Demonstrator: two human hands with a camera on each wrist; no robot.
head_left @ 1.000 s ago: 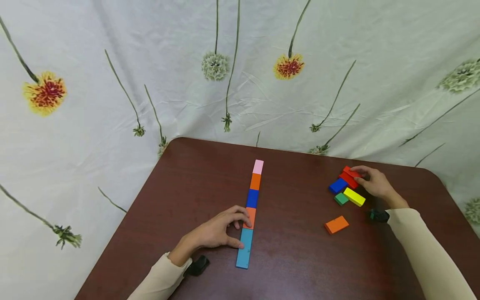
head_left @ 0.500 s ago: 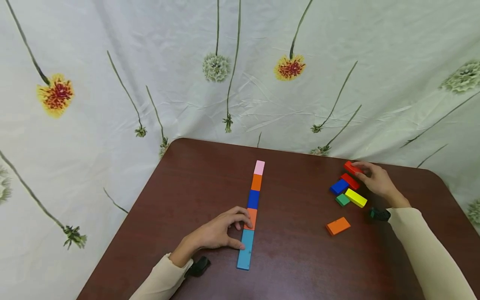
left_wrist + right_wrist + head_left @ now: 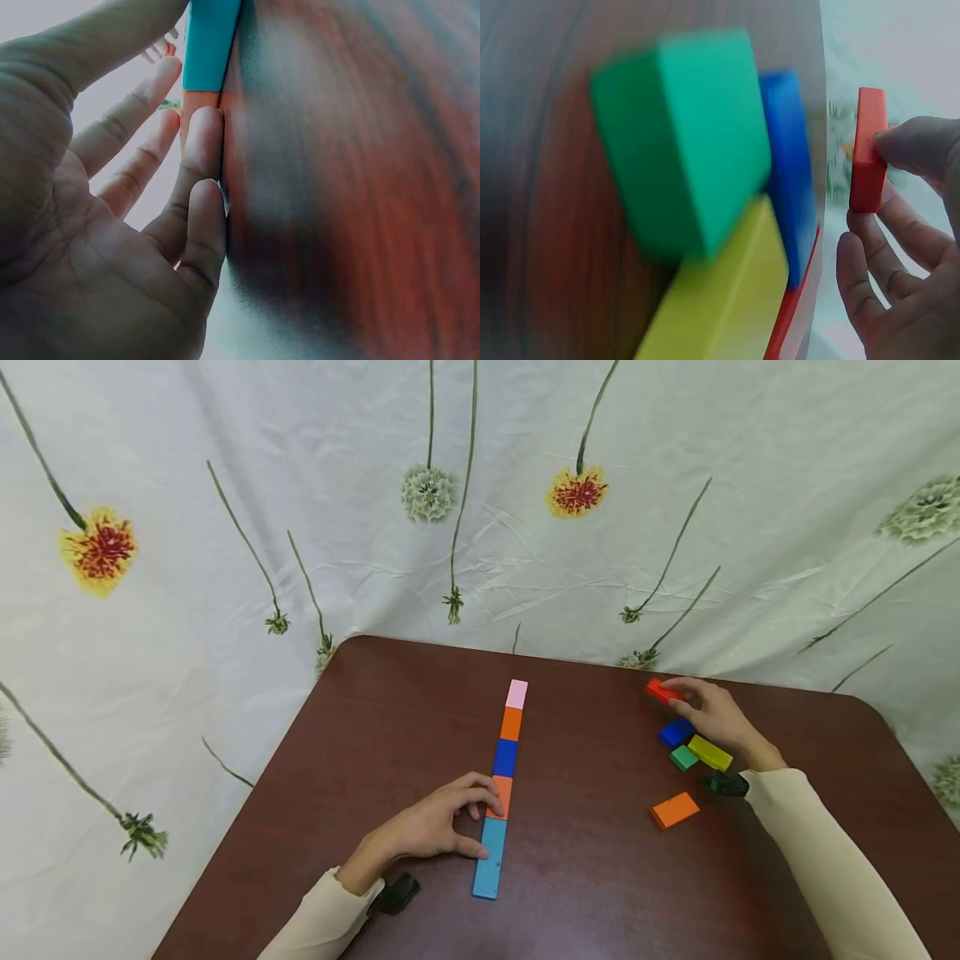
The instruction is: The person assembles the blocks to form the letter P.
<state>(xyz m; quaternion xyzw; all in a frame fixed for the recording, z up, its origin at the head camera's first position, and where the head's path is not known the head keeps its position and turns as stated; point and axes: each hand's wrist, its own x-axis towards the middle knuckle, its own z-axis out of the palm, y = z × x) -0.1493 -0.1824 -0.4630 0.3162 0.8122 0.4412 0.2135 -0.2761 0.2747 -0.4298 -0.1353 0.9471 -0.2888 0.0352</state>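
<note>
A straight row of flat blocks lies on the table, with a pink block (image 3: 517, 694) at the far end, then an orange block (image 3: 511, 723), a blue block (image 3: 505, 757), an orange-red block (image 3: 501, 792) and a light blue block (image 3: 489, 868) nearest. My left hand (image 3: 431, 818) rests along the row's left side, fingertips at the orange-red block and thumb at the light blue one. Above the table at the back right, my right hand (image 3: 716, 714) pinches a red block (image 3: 869, 150) between thumb and fingers.
Below the right hand lie a blue block (image 3: 677, 732), a green block (image 3: 683, 757) and a yellow block (image 3: 709, 752). Another red block (image 3: 784, 322) is partly hidden behind them. An orange block (image 3: 675, 810) lies nearer. A flowered cloth (image 3: 337, 485) hangs behind the table (image 3: 585, 860).
My right hand has lifted the red block off the other red one and carried it to the left. The left hand has stayed in place at the row.
</note>
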